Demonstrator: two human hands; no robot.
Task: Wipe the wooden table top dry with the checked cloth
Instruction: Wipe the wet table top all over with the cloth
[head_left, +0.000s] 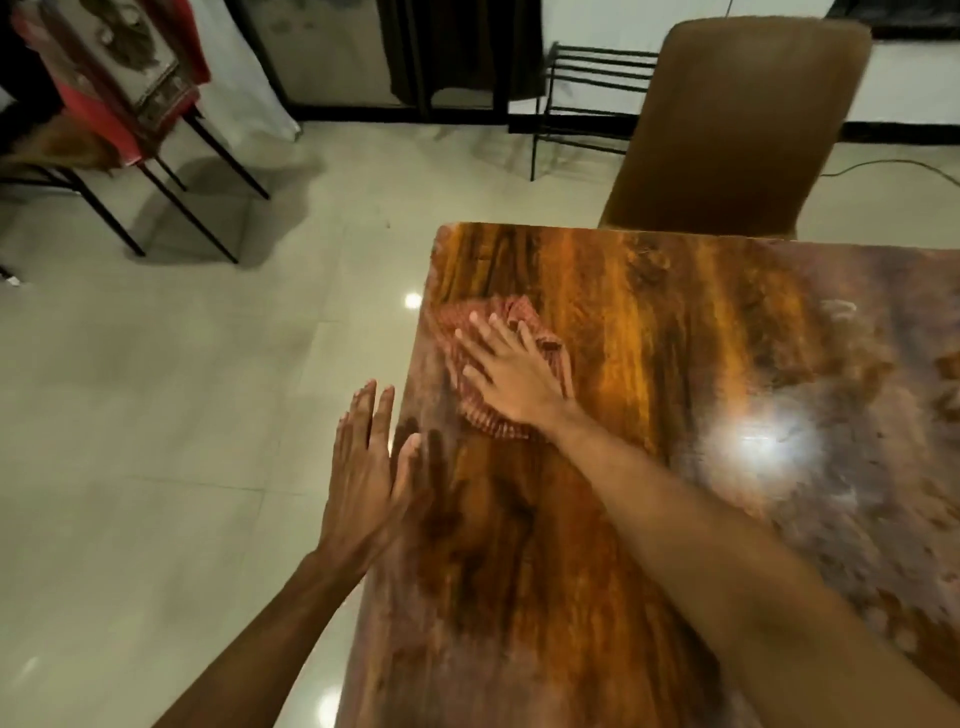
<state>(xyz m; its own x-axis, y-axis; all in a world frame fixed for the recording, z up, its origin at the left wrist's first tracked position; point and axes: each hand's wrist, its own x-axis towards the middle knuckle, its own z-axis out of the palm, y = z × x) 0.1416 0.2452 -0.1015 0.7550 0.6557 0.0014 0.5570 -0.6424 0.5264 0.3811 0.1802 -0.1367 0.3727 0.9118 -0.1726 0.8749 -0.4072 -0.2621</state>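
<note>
Near the desk's (597, 519) far left corner, the checked cloth (462, 332) lies bunched under the right hand (511, 376), whose grip is flat and spread, pressing it down. At the left edge, the left hand (363, 478) rests open, holding nothing. Beyond stands a brown chair (737, 124).

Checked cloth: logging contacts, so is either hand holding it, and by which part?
No grip: the right hand presses flat on the checked cloth, covering its middle. The left hand holds nothing.
</note>
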